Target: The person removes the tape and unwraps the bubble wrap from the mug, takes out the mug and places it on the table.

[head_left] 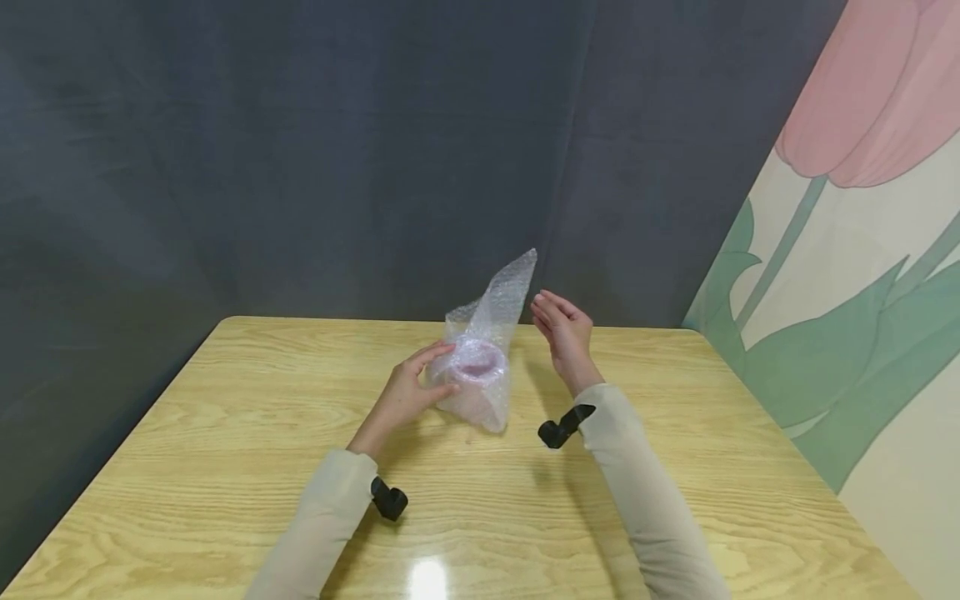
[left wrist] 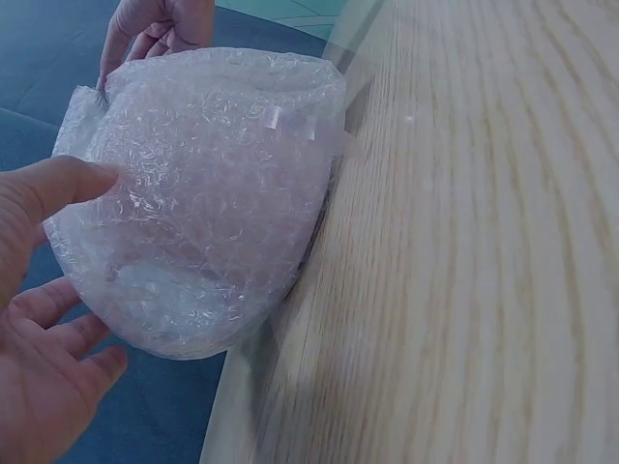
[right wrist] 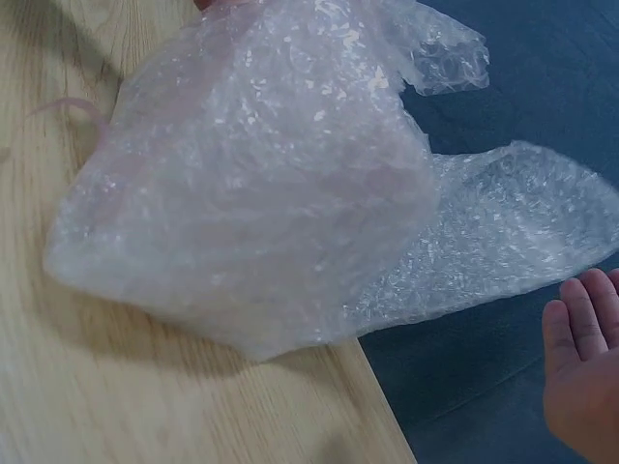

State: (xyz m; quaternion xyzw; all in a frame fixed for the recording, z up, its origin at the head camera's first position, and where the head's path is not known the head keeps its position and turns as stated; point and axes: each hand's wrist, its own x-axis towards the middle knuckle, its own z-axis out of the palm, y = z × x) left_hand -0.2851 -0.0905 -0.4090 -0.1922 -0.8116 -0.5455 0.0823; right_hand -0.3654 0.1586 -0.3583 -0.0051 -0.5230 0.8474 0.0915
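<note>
A pink, round-rimmed vessel (head_left: 480, 363) stands upright on the table inside a bubble wrap sheet (head_left: 486, 408); the clear layers blur its exact kind. My left hand (head_left: 411, 385) holds its left side, thumb at the near side and fingers toward the back; in the left wrist view the thumb (left wrist: 82, 181) presses the wrap. A loose flap (head_left: 512, 292) of the wrap sticks up above the rim on the right. Just right of that flap is my right hand (head_left: 566, 327), fingers together and mostly straight. In the right wrist view its fingertips (right wrist: 571, 295) lie close to the flap's edge; contact is unclear.
The wooden table (head_left: 247, 433) spreads around the wrapped vessel, its back edge just behind. A dark curtain (head_left: 337, 167) hangs behind the table, and a tulip-painted wall (head_left: 847, 333) stands on the right. Black cameras (head_left: 390, 500) are strapped at both wrists.
</note>
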